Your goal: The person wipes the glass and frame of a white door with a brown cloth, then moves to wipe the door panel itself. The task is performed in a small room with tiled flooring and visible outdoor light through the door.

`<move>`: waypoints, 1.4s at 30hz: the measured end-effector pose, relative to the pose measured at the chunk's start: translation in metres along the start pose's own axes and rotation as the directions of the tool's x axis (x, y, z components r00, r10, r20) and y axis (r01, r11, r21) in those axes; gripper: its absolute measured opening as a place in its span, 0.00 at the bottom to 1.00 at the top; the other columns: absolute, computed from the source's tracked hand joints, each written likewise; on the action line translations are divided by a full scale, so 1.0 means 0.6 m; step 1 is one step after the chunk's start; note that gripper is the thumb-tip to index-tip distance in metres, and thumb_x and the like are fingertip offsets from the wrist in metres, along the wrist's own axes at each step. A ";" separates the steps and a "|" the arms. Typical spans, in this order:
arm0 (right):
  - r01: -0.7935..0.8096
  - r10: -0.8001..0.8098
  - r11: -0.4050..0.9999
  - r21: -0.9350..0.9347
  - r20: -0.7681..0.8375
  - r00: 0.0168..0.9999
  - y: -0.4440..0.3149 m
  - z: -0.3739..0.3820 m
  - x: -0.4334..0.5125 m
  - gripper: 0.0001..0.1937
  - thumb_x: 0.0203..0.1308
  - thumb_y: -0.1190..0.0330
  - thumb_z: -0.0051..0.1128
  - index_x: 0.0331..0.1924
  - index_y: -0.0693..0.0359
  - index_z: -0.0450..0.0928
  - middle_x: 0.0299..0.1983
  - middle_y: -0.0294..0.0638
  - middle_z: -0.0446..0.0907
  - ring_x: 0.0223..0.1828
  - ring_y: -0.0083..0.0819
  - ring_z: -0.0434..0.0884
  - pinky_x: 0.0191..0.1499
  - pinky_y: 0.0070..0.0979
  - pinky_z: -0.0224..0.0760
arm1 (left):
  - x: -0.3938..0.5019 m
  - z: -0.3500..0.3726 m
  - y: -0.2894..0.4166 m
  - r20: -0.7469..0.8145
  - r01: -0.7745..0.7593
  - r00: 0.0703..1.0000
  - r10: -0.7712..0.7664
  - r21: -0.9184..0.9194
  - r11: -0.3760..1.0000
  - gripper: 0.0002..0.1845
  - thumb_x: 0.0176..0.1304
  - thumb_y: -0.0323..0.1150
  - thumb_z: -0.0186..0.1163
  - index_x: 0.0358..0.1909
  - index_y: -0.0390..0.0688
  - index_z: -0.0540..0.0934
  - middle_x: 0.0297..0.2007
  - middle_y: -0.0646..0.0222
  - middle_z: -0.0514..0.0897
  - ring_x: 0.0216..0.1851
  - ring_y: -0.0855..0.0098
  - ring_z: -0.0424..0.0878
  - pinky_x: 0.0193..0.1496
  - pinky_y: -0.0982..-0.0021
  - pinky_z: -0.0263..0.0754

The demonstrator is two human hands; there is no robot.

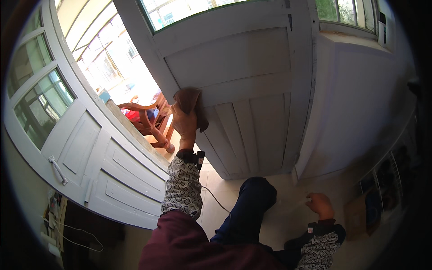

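My left hand (184, 126) grips a brown cloth (187, 98) and presses it against the free edge of a grey-white panelled door leaf (236, 84). The cloth wraps around that edge and part of it hangs below my fingers. Low on the right, my right hand (320, 204) hangs over the floor, its fingers loosely curled with a gap between them and nothing visible in it. Both sleeves are patterned, and a strap with a small device (200, 159) sits on my left wrist.
A second door leaf (77, 145) with glass panes and a handle (58, 170) stands open at left. Through the doorway is a wooden armchair (148, 121). At right are a windowsill (357, 40), a cardboard box (356, 216) and a dark rack (381, 182). A thin cable (219, 202) runs from my left wrist.
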State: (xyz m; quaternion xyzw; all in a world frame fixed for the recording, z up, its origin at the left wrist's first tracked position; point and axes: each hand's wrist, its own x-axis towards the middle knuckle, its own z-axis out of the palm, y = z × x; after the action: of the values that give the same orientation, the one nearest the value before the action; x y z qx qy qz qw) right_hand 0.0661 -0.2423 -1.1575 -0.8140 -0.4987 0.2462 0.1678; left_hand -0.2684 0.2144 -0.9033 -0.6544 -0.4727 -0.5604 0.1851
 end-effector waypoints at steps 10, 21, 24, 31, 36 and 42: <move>0.042 -0.042 0.999 -0.005 -0.027 0.999 0.004 0.005 0.005 0.18 0.59 0.61 0.69 0.52 0.57 0.87 0.46 0.51 0.88 0.54 0.52 0.85 0.58 0.46 0.78 | -0.065 -0.006 -0.028 0.199 -0.058 0.978 0.055 0.007 0.998 0.30 0.61 0.45 0.72 0.59 0.39 0.74 0.46 0.55 0.84 0.42 0.47 0.87 0.41 0.50 0.82; 0.093 -0.094 0.996 -0.013 -0.104 0.990 0.011 0.011 0.002 0.17 0.57 0.64 0.73 0.50 0.60 0.89 0.38 0.51 0.90 0.44 0.50 0.88 0.52 0.44 0.80 | 0.002 -0.007 0.103 0.070 -0.299 0.954 0.293 0.120 0.947 0.22 0.56 0.42 0.74 0.45 0.41 0.76 0.43 0.59 0.83 0.38 0.50 0.88 0.33 0.53 0.83; 0.093 -0.097 0.995 -0.042 -0.117 0.988 0.006 0.010 -0.001 0.17 0.57 0.63 0.72 0.49 0.60 0.89 0.38 0.51 0.90 0.44 0.50 0.88 0.52 0.44 0.80 | -0.031 0.006 0.074 0.132 -0.333 0.939 0.319 0.104 0.937 0.23 0.56 0.43 0.74 0.44 0.41 0.75 0.43 0.58 0.83 0.36 0.51 0.88 0.31 0.55 0.84; 0.016 -0.016 0.999 -0.036 -0.012 1.000 0.002 0.001 0.003 0.18 0.59 0.61 0.70 0.52 0.58 0.87 0.44 0.52 0.89 0.51 0.51 0.86 0.58 0.45 0.79 | -0.061 -0.059 0.018 0.212 -0.095 0.973 0.094 -0.009 0.995 0.22 0.60 0.45 0.73 0.43 0.37 0.78 0.39 0.52 0.86 0.38 0.48 0.88 0.34 0.50 0.82; -0.015 0.017 0.999 -0.051 0.041 0.999 -0.001 0.006 0.009 0.19 0.61 0.60 0.69 0.54 0.57 0.87 0.48 0.53 0.88 0.55 0.51 0.85 0.60 0.44 0.78 | 0.119 -0.117 0.014 -0.201 -0.016 0.980 -0.005 -0.107 0.994 0.26 0.63 0.47 0.72 0.51 0.37 0.80 0.44 0.49 0.88 0.44 0.46 0.88 0.46 0.51 0.82; 0.005 -0.001 0.997 -0.071 0.051 0.999 0.000 0.012 0.011 0.19 0.61 0.60 0.70 0.54 0.57 0.87 0.48 0.52 0.88 0.55 0.51 0.85 0.59 0.45 0.79 | 0.171 -0.063 0.015 -0.104 -0.087 0.991 0.088 0.018 0.996 0.29 0.61 0.43 0.71 0.59 0.37 0.76 0.46 0.51 0.84 0.46 0.43 0.85 0.45 0.47 0.82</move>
State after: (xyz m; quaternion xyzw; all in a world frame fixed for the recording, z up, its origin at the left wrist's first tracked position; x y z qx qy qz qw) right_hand 0.0647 -0.2362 -1.1647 -0.8122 -0.5124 0.2487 0.1264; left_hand -0.2899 0.2234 -0.7960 -0.6429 -0.4371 -0.5821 0.2384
